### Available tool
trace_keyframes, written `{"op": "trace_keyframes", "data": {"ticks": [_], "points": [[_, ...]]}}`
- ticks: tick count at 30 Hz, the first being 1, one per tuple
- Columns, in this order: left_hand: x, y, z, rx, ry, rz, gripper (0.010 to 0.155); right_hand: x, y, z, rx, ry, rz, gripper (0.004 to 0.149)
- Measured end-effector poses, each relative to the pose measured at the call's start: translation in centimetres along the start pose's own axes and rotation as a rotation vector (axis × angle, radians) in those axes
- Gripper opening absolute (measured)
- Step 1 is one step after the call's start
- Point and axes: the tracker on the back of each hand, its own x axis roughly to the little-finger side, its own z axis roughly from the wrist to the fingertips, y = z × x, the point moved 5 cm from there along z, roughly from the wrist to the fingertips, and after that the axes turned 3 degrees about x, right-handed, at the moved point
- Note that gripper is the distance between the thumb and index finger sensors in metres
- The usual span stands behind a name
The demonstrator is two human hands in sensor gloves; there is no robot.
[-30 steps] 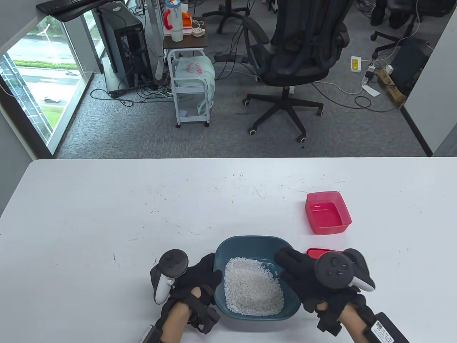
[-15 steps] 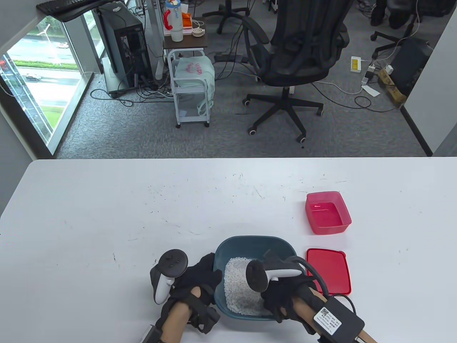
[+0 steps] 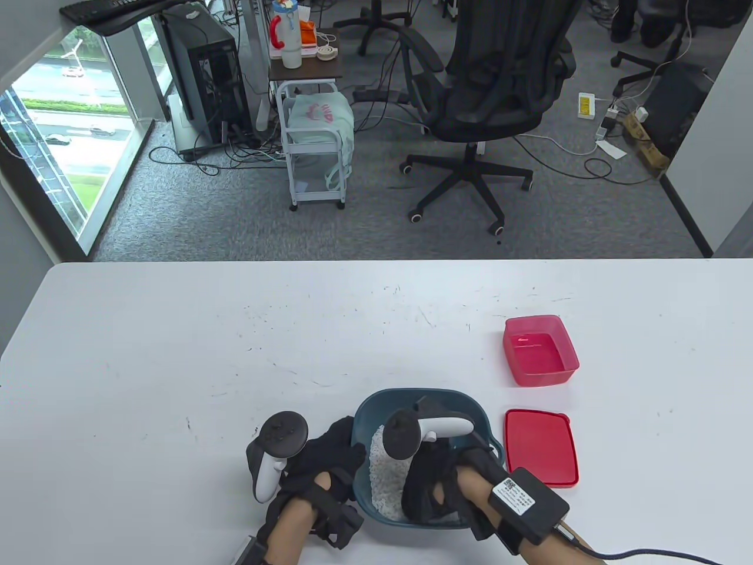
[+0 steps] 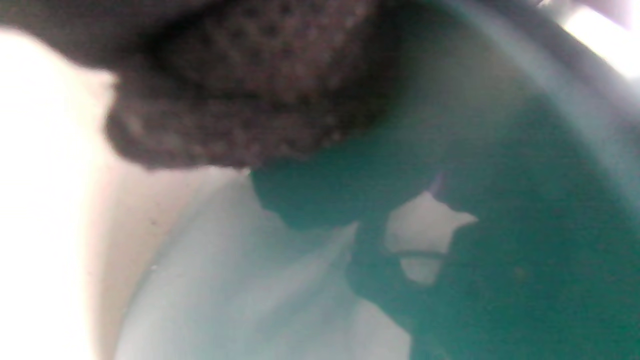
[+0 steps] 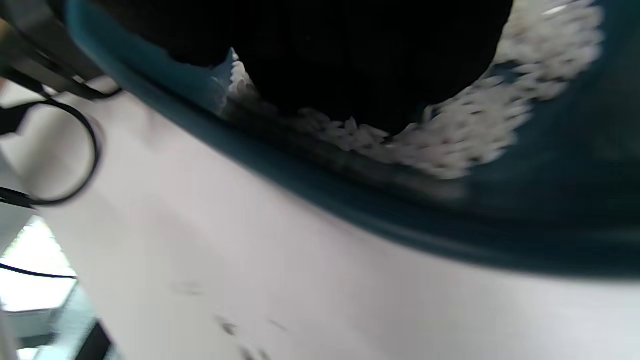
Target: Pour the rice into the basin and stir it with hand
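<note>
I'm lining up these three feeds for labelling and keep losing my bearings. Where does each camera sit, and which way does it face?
Table view: high over the near edge, looking down and outward at the table and office; shows both gloved hands, left hand at the basin rim, right hand in the rice.
Left wrist view: on the left wrist, against the basin's outer wall; blurred glove fabric at top.
Right wrist view: on the right wrist, tilted, facing into the basin; dark glove in the rice.
Shared: the basin shows in all three views.

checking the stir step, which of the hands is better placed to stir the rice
Right. The right hand is already down inside the basin, on the rice, while the left hand sits at the basin's left rim, apparently steadying it.
</note>
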Motion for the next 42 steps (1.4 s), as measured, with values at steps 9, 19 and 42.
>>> {"op": "trace_keyframes", "data": {"ticks": [9,19,42], "points": [[-0.3,0.0,0.0,0.010,-0.026,0.040,0.069,0.7,-4.4,2.3,0.134,-0.021,0.176,0.059],[-0.3,0.1,0.0,0.002,-0.028,0.053,0.069,5.0,-6.5,0.4,0.314,0.361,0.042,0.060],[-0.3,-0.2,-0.1,-0.002,-0.026,0.027,0.068,0.8,-2.1,1.8,0.025,-0.027,0.245,0.061]]}}
